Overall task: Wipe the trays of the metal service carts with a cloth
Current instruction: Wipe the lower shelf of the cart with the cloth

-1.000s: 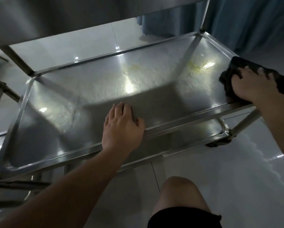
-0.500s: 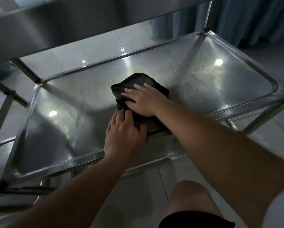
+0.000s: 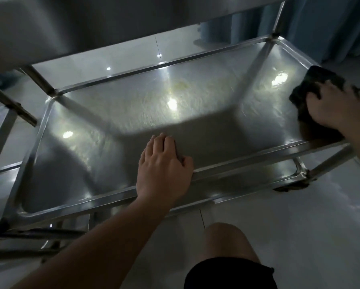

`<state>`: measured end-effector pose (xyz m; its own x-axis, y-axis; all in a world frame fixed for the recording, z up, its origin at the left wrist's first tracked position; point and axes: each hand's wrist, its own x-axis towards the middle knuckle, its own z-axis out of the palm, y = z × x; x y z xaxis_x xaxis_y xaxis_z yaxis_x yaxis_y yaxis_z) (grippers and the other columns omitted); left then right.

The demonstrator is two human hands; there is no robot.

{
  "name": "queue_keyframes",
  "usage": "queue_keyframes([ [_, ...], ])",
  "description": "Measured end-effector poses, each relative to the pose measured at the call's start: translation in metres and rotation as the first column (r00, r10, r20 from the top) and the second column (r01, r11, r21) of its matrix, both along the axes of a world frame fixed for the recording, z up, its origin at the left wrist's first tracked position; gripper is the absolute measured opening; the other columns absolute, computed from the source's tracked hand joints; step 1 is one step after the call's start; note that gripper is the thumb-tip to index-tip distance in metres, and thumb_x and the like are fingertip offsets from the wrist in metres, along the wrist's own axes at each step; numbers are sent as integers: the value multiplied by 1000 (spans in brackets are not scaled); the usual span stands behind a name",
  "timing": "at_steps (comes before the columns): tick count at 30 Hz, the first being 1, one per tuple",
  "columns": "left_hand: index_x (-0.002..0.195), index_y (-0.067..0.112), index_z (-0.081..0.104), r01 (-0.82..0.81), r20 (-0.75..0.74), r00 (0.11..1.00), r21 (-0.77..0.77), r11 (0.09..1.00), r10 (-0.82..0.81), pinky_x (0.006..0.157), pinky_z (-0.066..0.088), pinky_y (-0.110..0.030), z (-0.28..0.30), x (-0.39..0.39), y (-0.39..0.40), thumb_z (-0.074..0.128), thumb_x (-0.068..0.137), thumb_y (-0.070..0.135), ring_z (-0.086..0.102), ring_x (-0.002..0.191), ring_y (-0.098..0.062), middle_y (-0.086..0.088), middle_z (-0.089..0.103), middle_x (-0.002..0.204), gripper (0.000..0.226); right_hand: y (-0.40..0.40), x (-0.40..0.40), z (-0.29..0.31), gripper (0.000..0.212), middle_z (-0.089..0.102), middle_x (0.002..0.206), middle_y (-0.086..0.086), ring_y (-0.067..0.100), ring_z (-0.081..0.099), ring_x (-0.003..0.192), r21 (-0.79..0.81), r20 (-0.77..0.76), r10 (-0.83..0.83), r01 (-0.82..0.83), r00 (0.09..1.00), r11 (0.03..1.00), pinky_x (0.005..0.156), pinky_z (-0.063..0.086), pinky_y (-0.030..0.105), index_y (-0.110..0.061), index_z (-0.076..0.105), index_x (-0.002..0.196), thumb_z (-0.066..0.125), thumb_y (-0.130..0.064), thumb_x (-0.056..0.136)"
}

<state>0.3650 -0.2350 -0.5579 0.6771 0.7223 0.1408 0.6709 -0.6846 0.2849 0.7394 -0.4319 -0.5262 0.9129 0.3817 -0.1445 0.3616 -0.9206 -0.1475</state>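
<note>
Our right hand (image 3: 337, 109) presses a crumpled dark cloth (image 3: 312, 84) with spread fingers; our left hand (image 3: 164, 170) rests flat.
We see the scuffed, shiny steel cart tray (image 3: 133, 113) over pale glossy floor tiles (image 3: 300, 226), the cloth at its right end, our left palm on its near rim.

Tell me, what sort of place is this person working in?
Hard to say for sure: likely an indoor service or back-room area. A steel cart tray is being wiped with a dark cloth, it stands on a glossy tiled floor, and blue curtains hang behind.
</note>
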Motion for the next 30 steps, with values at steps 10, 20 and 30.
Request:
queue_keyframes([
  [10, 142, 17, 48, 1, -8, 1000, -25, 1000, -1, 128, 26, -47, 5, 3, -2, 39, 94, 51, 30, 154, -29, -8, 44, 159, 60, 18, -211, -1, 67, 42, 164, -11, 20, 33, 155, 81, 129, 495, -507, 859, 858, 127, 21, 44, -31, 49, 155, 22, -57, 100],
  [20, 144, 14, 49, 17, -27, 999, -3, 1000, -17, 128, 23, -47, 5, 3, -2, 36, 94, 50, 29, 156, -31, -11, 42, 162, 63, -5, -54, 13, 56, 36, 168, 9, 37, 36, 150, 19, 58, 272, -273, 961, 962, 124, 24, 55, -25, 40, 158, 34, -48, 108],
  [30, 148, 11, 46, 8, -51, 999, -26, 1000, -9, 129, 24, -47, 8, 5, -5, 40, 96, 46, 28, 156, -29, -10, 43, 160, 63, -10, -135, -2, 65, 47, 159, 12, 39, 43, 143, 113, 103, 33, -45, 994, 993, 123, 24, 58, -14, 54, 146, 24, -49, 101],
])
